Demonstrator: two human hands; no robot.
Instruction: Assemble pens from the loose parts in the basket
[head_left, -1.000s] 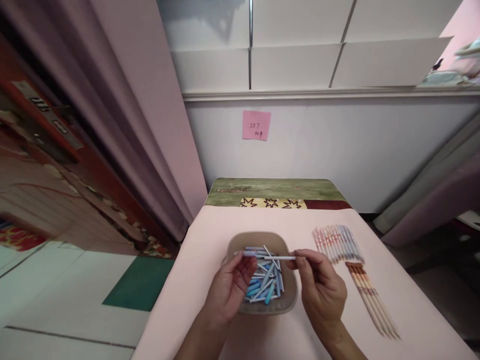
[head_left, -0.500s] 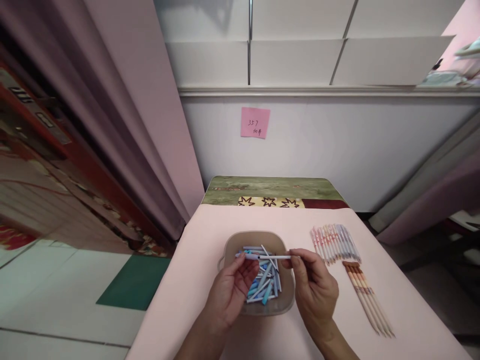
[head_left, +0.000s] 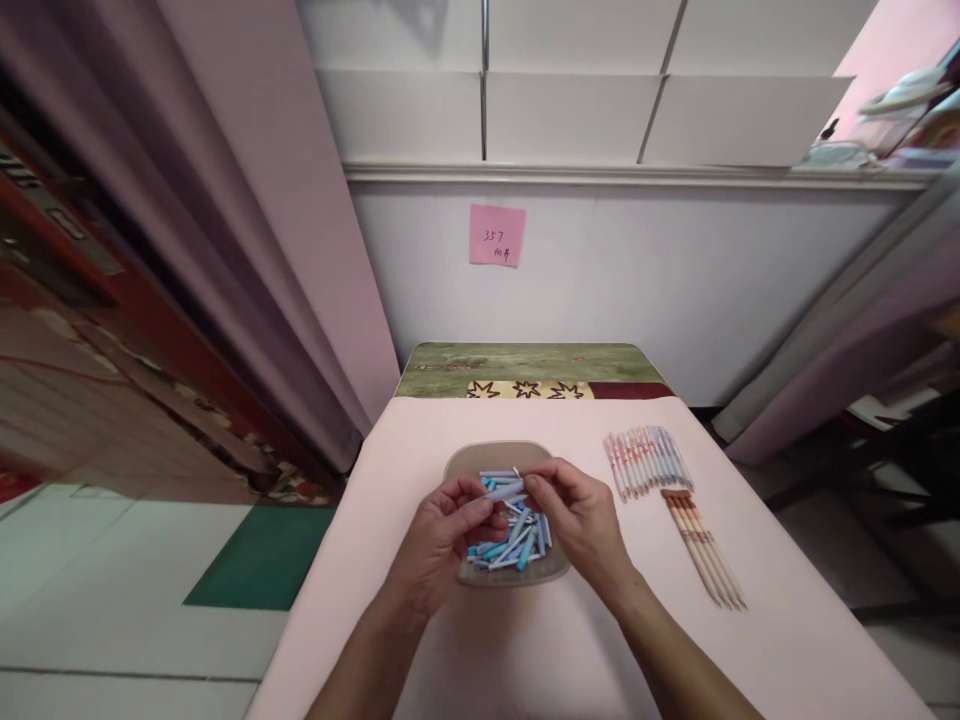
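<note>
Above the grey-brown plastic basket (head_left: 499, 453), my two hands meet at a slim lavender pen barrel (head_left: 504, 492). The fingers of my left hand (head_left: 431, 540) pinch its left end, with the thumb on top. At the other end, the thumb and fingertips of my right hand (head_left: 583, 520) are closed around the tip; whether a white stick is inside cannot be seen. Under the hands the basket holds many loose pen parts (head_left: 525, 547), blue and lavender tubes and thin white sticks. My hands hide part of the basket's sides.
On the pink tabletop (head_left: 480, 660), a row of assembled pens (head_left: 646, 463) lies to the right. Several light wooden-coloured pens (head_left: 703, 550) with brown tops lie just in front of it. A pink note (head_left: 497, 236) is stuck on the white wall behind.
The white stick in my right hand no longer shows outside the lavender barrel, and my hands have come closer together. The view has shifted slightly.
</note>
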